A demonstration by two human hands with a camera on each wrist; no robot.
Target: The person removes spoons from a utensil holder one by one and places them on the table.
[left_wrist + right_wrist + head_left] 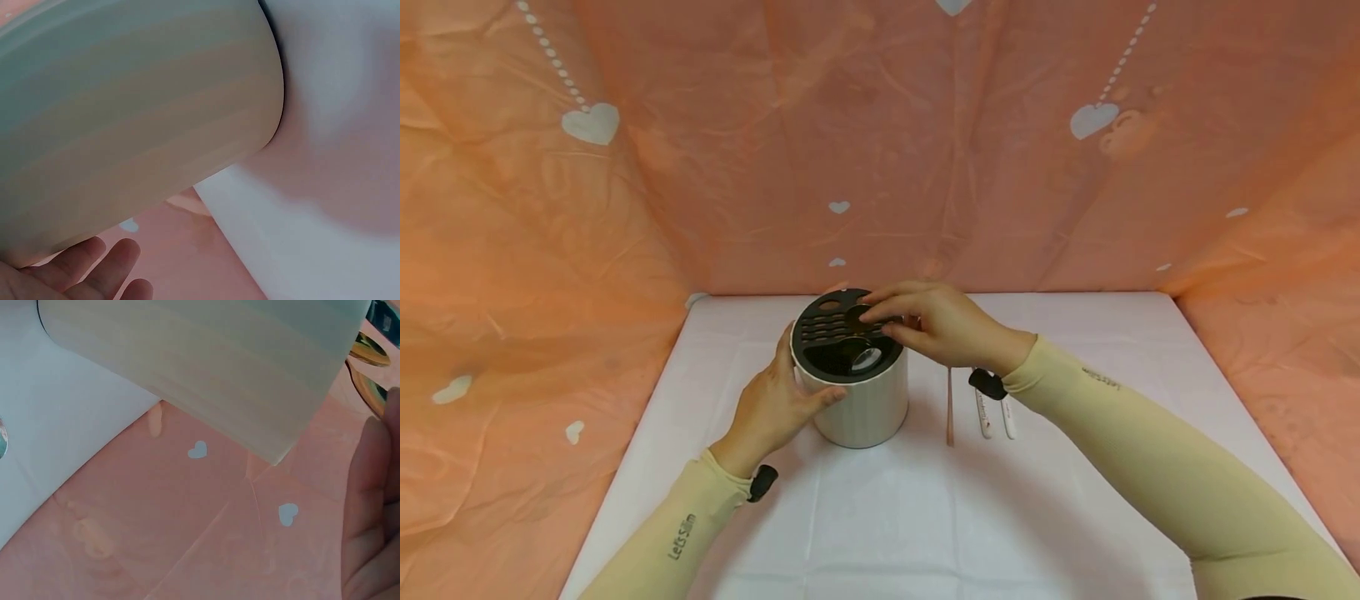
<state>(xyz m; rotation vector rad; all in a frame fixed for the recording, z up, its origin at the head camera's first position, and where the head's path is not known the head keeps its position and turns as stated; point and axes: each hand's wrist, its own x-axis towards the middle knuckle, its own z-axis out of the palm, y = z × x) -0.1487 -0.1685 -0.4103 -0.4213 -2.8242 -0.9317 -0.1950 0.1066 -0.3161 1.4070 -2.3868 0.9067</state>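
A pale ribbed utensil holder [861, 412] stands upright on the table; its round black lid [820, 330] has slots and holes. My left hand [772, 408] holds the holder's left side, thumb across the front. In the left wrist view, its fingers [103, 269] lie along the ribbed wall. Over the lid, my right hand [943, 321] pinches a dark, shiny, rounded piece that looks like a spoon's bowl [858, 318]. The right wrist view catches a gold-edged spoon bowl [369, 392] by the fingertips. Another shiny metal spoon [867, 359] shows in the lid's large front opening.
Right of the holder lie a thin rose-gold handle [950, 408] and two white handles [983, 414] with markings, their far ends hidden by my right arm. A white cloth covers the table [880, 525]. Orange-pink curtains [880, 150] with white hearts surround its back and sides.
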